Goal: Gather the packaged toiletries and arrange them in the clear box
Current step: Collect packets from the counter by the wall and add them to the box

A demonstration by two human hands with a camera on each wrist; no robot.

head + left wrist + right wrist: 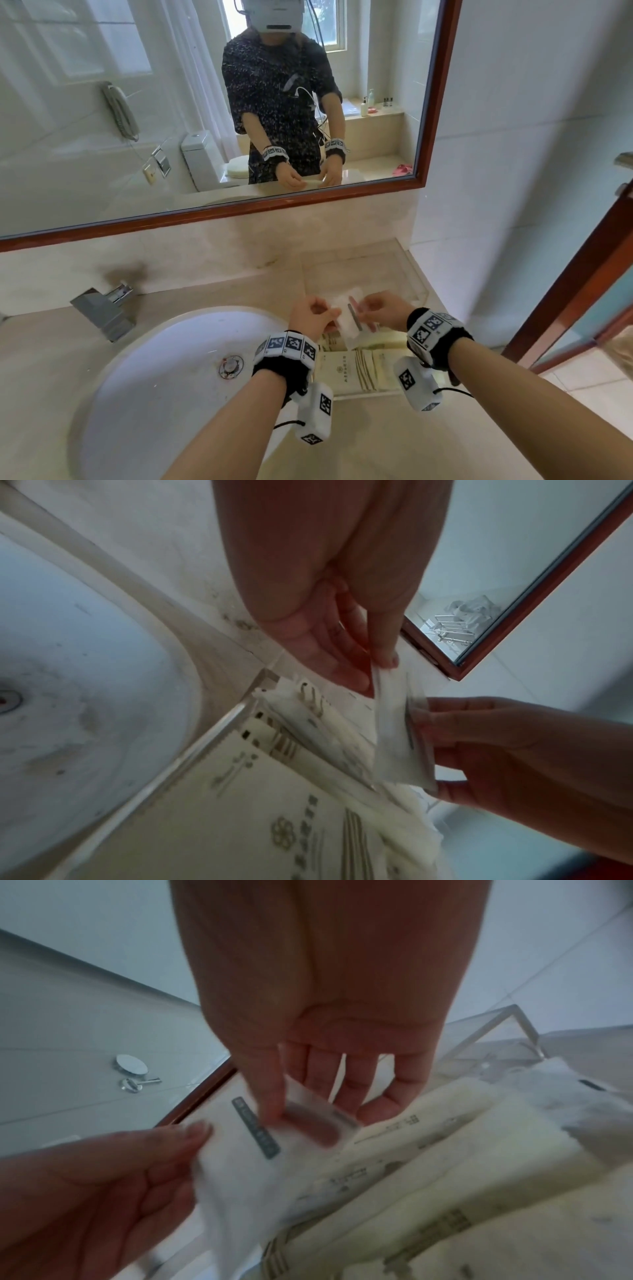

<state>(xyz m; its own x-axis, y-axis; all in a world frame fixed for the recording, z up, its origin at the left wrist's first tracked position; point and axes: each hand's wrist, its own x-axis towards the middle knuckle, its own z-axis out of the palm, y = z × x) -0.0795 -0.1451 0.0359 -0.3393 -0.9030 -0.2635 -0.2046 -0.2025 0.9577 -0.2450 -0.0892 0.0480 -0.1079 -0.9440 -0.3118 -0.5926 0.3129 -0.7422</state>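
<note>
White sachet with a grey strip label, held in the air above the clear box, over its near half. Left hand pinches the sachet's left edge, thumb against fingers. Right hand pinches its right side, thumb on top, fingers under. Cream packets lie flat in the near part of the box, overlapping. Box sits on the counter, right of the sink. Tap far left. Mirror on the far wall.
</note>
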